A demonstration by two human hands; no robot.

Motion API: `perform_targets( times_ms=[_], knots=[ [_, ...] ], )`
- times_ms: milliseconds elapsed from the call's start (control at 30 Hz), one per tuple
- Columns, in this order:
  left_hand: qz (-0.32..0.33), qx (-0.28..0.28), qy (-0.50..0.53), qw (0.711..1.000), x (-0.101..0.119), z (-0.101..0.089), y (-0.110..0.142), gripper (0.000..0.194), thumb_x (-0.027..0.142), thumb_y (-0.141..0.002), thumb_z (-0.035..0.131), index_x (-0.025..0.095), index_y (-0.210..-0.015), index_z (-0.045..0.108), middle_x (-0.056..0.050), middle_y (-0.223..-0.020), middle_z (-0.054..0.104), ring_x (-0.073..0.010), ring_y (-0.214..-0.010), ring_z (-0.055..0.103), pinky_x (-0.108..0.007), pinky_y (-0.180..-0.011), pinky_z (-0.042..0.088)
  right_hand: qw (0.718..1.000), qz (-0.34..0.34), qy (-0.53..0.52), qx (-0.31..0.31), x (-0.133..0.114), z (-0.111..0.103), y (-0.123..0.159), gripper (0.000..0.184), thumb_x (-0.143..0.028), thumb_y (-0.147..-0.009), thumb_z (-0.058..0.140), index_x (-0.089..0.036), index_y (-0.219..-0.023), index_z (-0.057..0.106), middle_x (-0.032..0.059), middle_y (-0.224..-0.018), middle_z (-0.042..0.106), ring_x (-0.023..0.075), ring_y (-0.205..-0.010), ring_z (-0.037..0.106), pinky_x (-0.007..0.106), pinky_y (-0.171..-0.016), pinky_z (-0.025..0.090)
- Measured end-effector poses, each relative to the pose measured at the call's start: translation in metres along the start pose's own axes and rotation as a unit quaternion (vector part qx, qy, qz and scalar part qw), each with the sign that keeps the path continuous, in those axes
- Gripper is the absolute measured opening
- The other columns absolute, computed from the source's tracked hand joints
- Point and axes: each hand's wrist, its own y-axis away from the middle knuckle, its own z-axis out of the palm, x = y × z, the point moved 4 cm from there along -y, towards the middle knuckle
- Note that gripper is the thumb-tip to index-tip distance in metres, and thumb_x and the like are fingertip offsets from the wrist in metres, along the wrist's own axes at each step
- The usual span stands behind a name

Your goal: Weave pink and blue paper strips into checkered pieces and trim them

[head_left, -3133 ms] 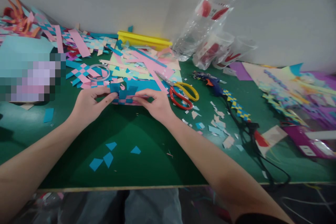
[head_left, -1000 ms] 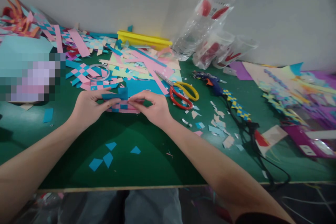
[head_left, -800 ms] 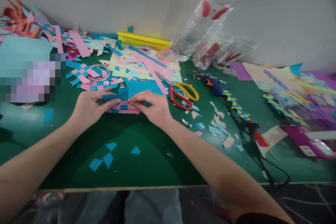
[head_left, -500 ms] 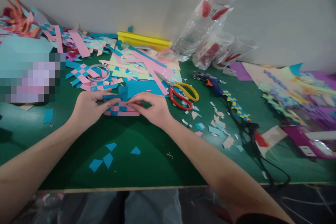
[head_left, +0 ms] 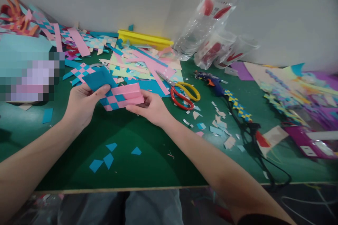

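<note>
left grip: clamped on the woven paper piece, thumb on top over its left part, fingers behind and mostly hidden. right grip: closed about the pink right end of the same piece, thumb along the near edge, other fingertips partly hidden. the piece is held between the two, above the tabletop, with a blue flap slanting up and away at its left.

handling, as judged: very light, fairly crisp, easily creased; the weave could loosen if pulled. best held flat at the checked part, not by loose strip ends.

difference from half a second ago: the piece is turned and opened to view; the pink strips at right now show, the right grip has moved towards that end, and the flap now partly covers the silver ring. the scissors, just beyond the right grip, and the blue scraps near the front edge show no clear change. glue gun further right: likewise.
</note>
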Motion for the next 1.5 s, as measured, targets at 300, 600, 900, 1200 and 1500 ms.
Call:
perform_targets(
  times_ms=[300, 600, 900, 1200, 1500],
  knots=[
    [-0.02, -0.051, 0.024, 0.998, 0.001, 0.007, 0.002, 0.011, 0.026, -0.069, 0.083, 0.022, -0.074, 0.073, 0.003, -0.078, 0.074, -0.0157, -0.077, 0.067, -0.037, -0.084, 0.058, 0.993, -0.056, 0.05, 0.092, -0.004, -0.008, 0.002, 0.026, -0.035, -0.078, 0.071, -0.018, -0.097, 0.071, 0.0041, -0.092, 0.077, 0.0194, -0.085, 0.074, 0.033, -0.077, 0.062],
    [0.097, -0.096, -0.264, 0.955, 0.013, 0.003, 0.002, 0.043, 0.03, -0.075, 0.077, 0.018, -0.115, 0.067, -0.007, -0.112, 0.072, -0.0237, -0.102, 0.067, -0.039, -0.097, 0.052, 0.962, -0.143, 0.147, 0.181, -0.01, -0.03, 0.0, 0.014, -0.035, -0.078, 0.072, -0.021, -0.079, 0.071, -0.0004, -0.078, 0.074, 0.0169, -0.075, 0.072, 0.031, -0.074, 0.061],
    [0.255, -0.14, -0.423, 0.858, 0.025, 0.013, 0.011, 0.028, 0.036, -0.08, 0.073, 0.027, -0.106, 0.069, -0.001, -0.107, 0.074, -0.0274, -0.121, 0.057, -0.046, -0.113, 0.034, 0.929, -0.226, 0.276, 0.101, -0.012, -0.014, 0.004, 0.009, -0.024, -0.086, 0.065, -0.022, -0.089, 0.073, 0.0002, -0.085, 0.076, 0.0154, -0.079, 0.071, 0.027, -0.072, 0.057],
    [0.198, -0.136, -0.437, 0.867, 0.015, 0.003, 0.007, 0.008, 0.037, -0.076, 0.073, 0.031, -0.079, 0.077, 0.0, -0.083, 0.076, -0.0347, -0.119, 0.058, -0.049, -0.099, 0.046, 0.934, -0.206, 0.281, 0.075, -0.009, -0.01, 0.004, 0.009, -0.024, -0.087, 0.065, -0.024, -0.092, 0.072, -0.0005, -0.088, 0.076, 0.015, -0.081, 0.071, 0.027, -0.074, 0.057],
    [0.202, -0.13, -0.454, 0.858, 0.015, 0.005, 0.006, 0.011, 0.035, -0.078, 0.07, 0.029, -0.085, 0.077, -0.001, -0.085, 0.076, -0.0326, -0.114, 0.061, -0.045, -0.093, 0.05, 0.931, -0.221, 0.272, 0.102, -0.008, -0.012, 0.006, 0.025, -0.033, -0.084, 0.068, -0.024, -0.107, 0.067, 0.0021, -0.102, 0.075, 0.0181, -0.092, 0.072, 0.031, -0.083, 0.059]
  ],
)
